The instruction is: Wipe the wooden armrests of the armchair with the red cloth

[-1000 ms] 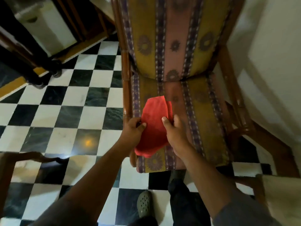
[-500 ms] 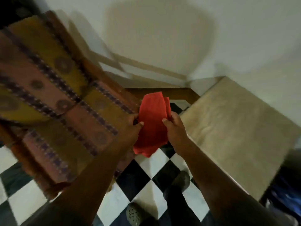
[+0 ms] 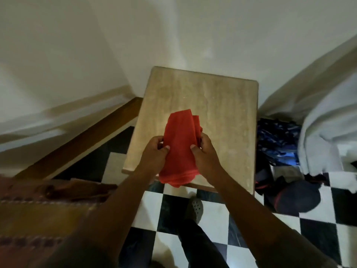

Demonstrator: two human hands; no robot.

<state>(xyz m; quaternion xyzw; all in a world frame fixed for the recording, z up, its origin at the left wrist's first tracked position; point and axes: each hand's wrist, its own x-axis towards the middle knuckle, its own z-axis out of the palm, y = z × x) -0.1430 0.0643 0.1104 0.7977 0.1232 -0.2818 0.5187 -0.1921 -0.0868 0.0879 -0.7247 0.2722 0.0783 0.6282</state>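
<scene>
The red cloth (image 3: 178, 149) is bunched and held upright between both hands, above the near part of a beige stone-topped side table (image 3: 222, 117). My left hand (image 3: 154, 153) grips its left edge and my right hand (image 3: 204, 153) grips its right edge. The armchair (image 3: 38, 215) shows only at the lower left: a striped yellow and pink cushion and the end of one dark wooden armrest (image 3: 77, 190), left of and below my hands. The rest of the chair is out of frame.
White walls meet in a corner behind the table, with a wooden skirting (image 3: 81, 140) along the left wall. A pile of dark blue clothes and bags (image 3: 280, 165) lies right of the table, beside a white sheet (image 3: 328, 132). The floor (image 3: 218, 215) is black-and-white checked; my shoe (image 3: 195, 207) stands on it.
The view has swung right, from the armchair seat to the side table. The chair slid to the lower left. Both hands kept hold of the red cloth throughout.
</scene>
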